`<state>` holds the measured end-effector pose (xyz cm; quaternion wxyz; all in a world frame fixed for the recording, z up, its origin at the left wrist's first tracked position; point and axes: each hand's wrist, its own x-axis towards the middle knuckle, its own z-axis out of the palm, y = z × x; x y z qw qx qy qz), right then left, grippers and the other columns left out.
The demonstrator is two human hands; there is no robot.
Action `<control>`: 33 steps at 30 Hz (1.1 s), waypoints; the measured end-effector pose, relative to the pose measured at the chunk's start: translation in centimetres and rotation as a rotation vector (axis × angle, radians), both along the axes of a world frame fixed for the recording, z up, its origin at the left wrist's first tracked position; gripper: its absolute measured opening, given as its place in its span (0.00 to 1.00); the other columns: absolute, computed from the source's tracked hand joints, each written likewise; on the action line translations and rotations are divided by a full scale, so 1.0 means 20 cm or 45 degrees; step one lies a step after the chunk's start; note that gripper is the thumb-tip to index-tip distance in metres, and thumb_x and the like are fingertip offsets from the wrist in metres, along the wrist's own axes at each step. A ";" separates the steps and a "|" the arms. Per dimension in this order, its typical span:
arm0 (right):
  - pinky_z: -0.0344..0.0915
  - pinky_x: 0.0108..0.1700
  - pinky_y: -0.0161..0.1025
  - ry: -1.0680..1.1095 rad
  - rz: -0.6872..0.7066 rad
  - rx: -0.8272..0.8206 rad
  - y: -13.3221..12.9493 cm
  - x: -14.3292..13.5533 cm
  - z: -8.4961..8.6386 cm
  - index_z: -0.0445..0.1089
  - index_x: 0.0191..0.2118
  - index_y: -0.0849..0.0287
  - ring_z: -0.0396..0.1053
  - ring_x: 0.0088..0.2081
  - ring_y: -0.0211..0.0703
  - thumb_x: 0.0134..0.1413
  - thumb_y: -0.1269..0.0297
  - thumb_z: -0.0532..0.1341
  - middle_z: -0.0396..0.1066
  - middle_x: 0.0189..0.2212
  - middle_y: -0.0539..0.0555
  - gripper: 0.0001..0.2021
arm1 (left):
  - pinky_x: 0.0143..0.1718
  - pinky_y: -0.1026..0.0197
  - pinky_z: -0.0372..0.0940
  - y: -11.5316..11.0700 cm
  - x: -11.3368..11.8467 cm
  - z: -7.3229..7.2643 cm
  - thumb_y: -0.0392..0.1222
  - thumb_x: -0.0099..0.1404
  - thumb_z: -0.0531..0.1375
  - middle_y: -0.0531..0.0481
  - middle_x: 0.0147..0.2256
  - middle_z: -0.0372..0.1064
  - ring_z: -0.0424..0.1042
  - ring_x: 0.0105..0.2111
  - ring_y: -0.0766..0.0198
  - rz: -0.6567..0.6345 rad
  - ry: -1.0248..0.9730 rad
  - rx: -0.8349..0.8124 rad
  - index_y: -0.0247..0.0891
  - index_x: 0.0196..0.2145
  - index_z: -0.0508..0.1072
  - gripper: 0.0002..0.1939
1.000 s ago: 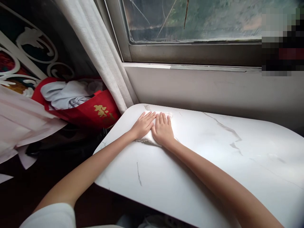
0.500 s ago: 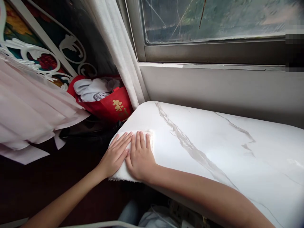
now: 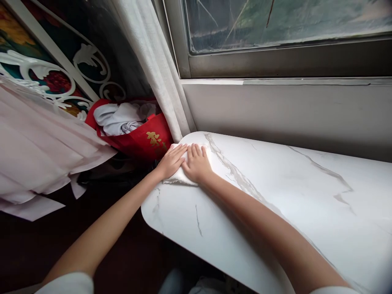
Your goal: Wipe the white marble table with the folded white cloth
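One tabletop (image 3: pixel 275 175), one cloth (image 3: pixel 180 178), two hands (image 3: pixel 197 164)

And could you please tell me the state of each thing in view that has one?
Cloth: lying flat on the tabletop
Left hand: open on the cloth
Right hand: open on the cloth
Red bag: open, holding pale fabric
Curtain: gathered aside
Window glass: streaked

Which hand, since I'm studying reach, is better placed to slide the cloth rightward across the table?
Probably the right hand: it lies on the cloth, farther right, its forearm above the table. The left hand, also on the cloth, is by the table's left edge.
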<state>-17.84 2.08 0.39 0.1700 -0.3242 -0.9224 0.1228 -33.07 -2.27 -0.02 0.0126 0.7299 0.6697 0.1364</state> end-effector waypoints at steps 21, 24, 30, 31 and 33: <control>0.33 0.63 0.50 0.006 -0.305 0.090 0.50 -0.08 -0.05 0.48 0.64 0.77 0.42 0.65 0.54 0.61 0.62 0.45 0.48 0.64 0.69 0.30 | 0.63 0.50 0.38 0.66 -0.05 -0.02 0.38 0.66 0.45 0.47 0.63 0.49 0.46 0.64 0.61 -0.083 -0.010 -0.034 0.35 0.61 0.56 0.26; 0.33 0.63 0.51 -0.003 -0.290 0.088 0.44 -0.07 -0.04 0.48 0.64 0.77 0.42 0.65 0.54 0.61 0.62 0.45 0.47 0.64 0.70 0.30 | 0.63 0.51 0.37 0.60 -0.03 -0.01 0.38 0.66 0.44 0.46 0.63 0.50 0.46 0.64 0.62 -0.079 -0.011 -0.022 0.33 0.61 0.56 0.26; 0.32 0.64 0.53 0.052 -0.245 0.085 0.17 -0.01 -0.03 0.48 0.63 0.78 0.42 0.65 0.56 0.62 0.61 0.45 0.47 0.63 0.72 0.30 | 0.63 0.50 0.38 0.30 0.00 0.00 0.41 0.67 0.41 0.45 0.63 0.51 0.46 0.64 0.62 -0.133 -0.017 0.011 0.33 0.61 0.57 0.26; 0.32 0.64 0.53 0.061 -0.230 0.080 0.11 0.00 -0.03 0.48 0.63 0.79 0.41 0.65 0.56 0.62 0.61 0.45 0.47 0.63 0.72 0.30 | 0.63 0.50 0.39 0.23 0.01 0.00 0.42 0.68 0.41 0.45 0.63 0.51 0.46 0.64 0.62 -0.137 -0.019 0.018 0.33 0.61 0.56 0.26; 0.32 0.64 0.54 0.077 -0.192 0.068 -0.03 0.03 -0.02 0.47 0.64 0.79 0.40 0.65 0.56 0.62 0.61 0.44 0.46 0.64 0.71 0.30 | 0.63 0.49 0.40 0.07 0.03 0.00 0.43 0.69 0.40 0.46 0.63 0.51 0.46 0.64 0.62 -0.133 -0.022 0.039 0.35 0.62 0.55 0.26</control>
